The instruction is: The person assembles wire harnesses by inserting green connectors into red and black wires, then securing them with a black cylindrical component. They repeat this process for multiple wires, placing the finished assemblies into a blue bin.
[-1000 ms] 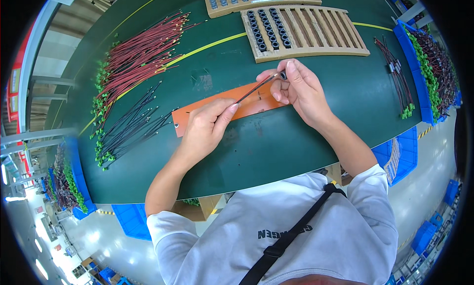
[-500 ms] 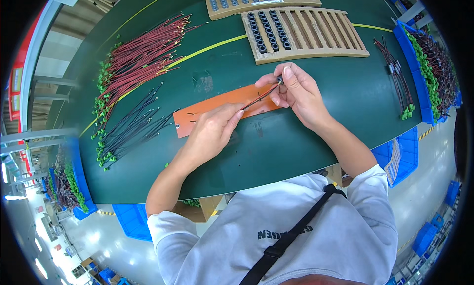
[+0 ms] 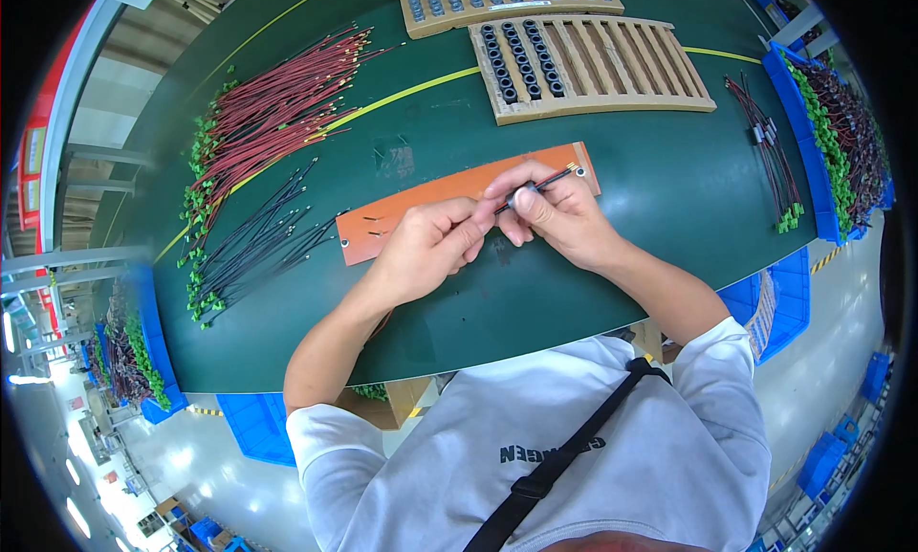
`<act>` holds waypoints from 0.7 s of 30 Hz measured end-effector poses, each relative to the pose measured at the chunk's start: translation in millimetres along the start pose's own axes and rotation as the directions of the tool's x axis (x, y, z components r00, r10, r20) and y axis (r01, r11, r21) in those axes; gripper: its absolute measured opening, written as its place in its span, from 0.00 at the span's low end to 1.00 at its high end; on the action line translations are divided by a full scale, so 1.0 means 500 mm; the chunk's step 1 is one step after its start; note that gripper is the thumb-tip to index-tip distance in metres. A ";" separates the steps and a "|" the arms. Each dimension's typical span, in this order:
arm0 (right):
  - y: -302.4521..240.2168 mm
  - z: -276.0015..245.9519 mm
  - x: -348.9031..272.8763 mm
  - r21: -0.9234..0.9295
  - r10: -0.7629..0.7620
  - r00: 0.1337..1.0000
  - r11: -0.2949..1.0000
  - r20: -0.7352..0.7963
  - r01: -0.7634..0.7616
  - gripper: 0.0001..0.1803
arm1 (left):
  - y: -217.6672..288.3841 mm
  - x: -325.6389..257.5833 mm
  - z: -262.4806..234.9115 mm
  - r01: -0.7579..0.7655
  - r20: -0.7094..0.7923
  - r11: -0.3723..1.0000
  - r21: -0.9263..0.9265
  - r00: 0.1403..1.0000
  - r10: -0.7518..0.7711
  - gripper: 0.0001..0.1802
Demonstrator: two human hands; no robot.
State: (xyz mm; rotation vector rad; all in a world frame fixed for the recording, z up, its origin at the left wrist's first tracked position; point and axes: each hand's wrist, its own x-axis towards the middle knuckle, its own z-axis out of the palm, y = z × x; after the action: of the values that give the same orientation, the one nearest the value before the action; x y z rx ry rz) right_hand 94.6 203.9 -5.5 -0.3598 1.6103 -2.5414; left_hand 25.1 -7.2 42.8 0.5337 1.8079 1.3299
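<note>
The left hand is pinching thin red-and-black wires between its fingers; the right hand is clamping its fingers on a small black ring around them.

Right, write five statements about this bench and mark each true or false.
1. The right hand holds wires whose tips stick out past its fingers. True.
2. The left hand lies flat, palm down. False: the left hand has its fingers curled together, close beside the right.
3. The black wire pile lies nearer the person than the red wire pile. True.
4. The red wire pile lies right of the orange board. False: it lies left of the orange board.
5. Black rings sit in the nearer tray's rightmost columns. False: black rings fill the leftmost.
</note>
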 end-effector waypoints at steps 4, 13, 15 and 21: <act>-0.020 -0.010 0.013 0.117 -0.045 0.981 0.991 -0.189 0.068 0.14 | 0.004 -0.015 -0.024 0.004 0.039 0.997 0.078 0.999 -0.007 0.14; -0.050 -0.069 0.024 0.159 -0.136 0.963 0.972 -0.231 0.176 0.17 | -0.062 -0.099 -0.098 -0.027 -0.101 0.996 0.083 0.994 0.035 0.12; -0.023 -0.039 0.028 0.164 -0.054 0.997 0.984 -0.057 0.063 0.15 | -0.057 -0.097 -0.089 -0.031 -0.077 0.996 0.086 0.996 0.038 0.12; 0.029 0.082 0.049 -0.090 0.058 0.988 0.995 0.141 -0.045 0.08 | -0.029 -0.097 -0.086 0.016 0.047 0.995 0.099 0.999 -0.021 0.12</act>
State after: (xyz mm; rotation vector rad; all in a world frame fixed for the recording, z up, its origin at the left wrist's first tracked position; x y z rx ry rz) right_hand 81.0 156.1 1.6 -0.4910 1.6567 -2.3547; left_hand 20.6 -72.8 51.8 0.5956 1.8414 1.2104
